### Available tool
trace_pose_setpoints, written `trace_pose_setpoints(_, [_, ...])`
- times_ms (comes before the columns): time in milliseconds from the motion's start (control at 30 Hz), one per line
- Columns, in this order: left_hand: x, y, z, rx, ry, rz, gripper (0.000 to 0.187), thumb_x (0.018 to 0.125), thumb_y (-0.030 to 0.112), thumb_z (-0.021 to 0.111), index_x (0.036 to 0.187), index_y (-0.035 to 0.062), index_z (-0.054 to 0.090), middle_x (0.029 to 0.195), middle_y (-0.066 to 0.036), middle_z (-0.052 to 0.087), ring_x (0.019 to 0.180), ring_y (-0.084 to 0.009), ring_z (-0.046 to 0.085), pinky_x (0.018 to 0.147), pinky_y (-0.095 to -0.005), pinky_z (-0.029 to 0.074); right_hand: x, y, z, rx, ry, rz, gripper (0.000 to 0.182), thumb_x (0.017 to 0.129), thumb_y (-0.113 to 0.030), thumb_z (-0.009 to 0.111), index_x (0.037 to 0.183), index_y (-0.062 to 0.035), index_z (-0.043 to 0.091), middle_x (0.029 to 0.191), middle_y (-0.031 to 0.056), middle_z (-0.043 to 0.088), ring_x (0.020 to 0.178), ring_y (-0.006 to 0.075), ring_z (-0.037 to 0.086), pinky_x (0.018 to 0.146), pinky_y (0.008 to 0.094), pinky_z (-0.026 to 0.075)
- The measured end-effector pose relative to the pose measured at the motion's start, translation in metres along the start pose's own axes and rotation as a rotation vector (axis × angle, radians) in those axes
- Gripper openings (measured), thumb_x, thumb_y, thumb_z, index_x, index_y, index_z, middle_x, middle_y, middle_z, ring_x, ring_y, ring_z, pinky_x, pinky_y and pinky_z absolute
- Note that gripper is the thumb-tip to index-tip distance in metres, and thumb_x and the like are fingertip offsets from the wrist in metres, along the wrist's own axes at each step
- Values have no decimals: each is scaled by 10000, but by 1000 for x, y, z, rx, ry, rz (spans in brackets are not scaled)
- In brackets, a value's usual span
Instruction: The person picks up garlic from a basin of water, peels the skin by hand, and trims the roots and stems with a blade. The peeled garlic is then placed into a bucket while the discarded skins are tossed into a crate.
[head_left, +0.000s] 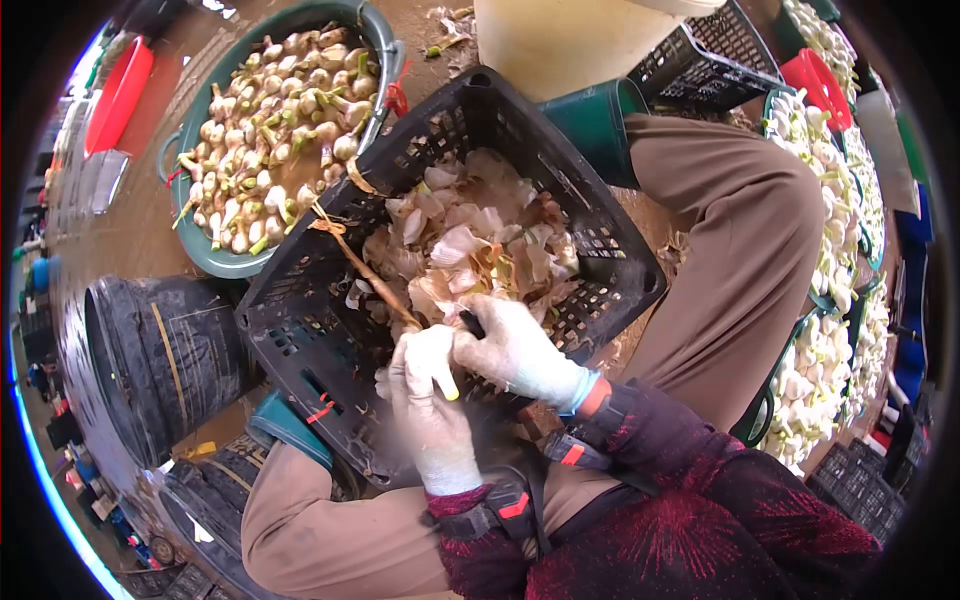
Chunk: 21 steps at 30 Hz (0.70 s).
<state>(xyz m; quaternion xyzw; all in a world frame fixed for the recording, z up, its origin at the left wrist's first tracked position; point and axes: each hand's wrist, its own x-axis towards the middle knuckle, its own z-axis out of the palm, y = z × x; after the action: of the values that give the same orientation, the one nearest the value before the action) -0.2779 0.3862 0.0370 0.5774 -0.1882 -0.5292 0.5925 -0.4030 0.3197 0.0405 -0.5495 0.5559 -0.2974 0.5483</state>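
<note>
My left hand [436, 436], in a whitish glove, is closed around a peeled white garlic bulb [432, 352] whose short stem points down toward me. Close against it, my gloved right hand [518, 348] grips a small black-handled tool [471, 322]; its working end is hidden. Both hands are above the near part of a black plastic crate [610, 240]. Loose papery garlic skins [460, 245] are heaped inside that crate. A thin wooden stick [365, 268] is tied at the crate's left rim and slants down toward the bulb.
A green tub [225, 262] of unpeeled garlic stands at the upper left. Dark buckets [165, 360] are on my left. Beyond the crate are a cream bucket [560, 45] and another black crate [715, 60]. Containers of white garlic [810, 370] line my right side.
</note>
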Motion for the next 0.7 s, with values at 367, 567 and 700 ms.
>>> trace_pose_setpoints(367, [-11,29,-20,-256,31,-334,213,925,108,597,1108,9,644,892,-140,696,666,-192,678,562,-305,567,22,-10,-18,89,193,82,239,853,-191,620,921,31,565,677,140,620,639,264,665,587,395,532])
trace_pose_setpoints(567, [-21,32,-7,-362,15,-270,230,906,68,607,1120,-17,599,899,-118,659,720,-194,666,609,-315,571,-20,-31,-25,81,-36,-193,369,817,-353,736,948,-26,622,816,151,644,727,246,647,672,348,507])
trace_pose_setpoints(700, [-21,19,10,45,207,-48,57,886,35,646,931,9,625,881,-73,666,765,-147,663,668,-304,569,-17,-20,-12,-197,13,-317,272,763,-209,732,932,-21,630,850,161,611,826,358,601,711,405,503])
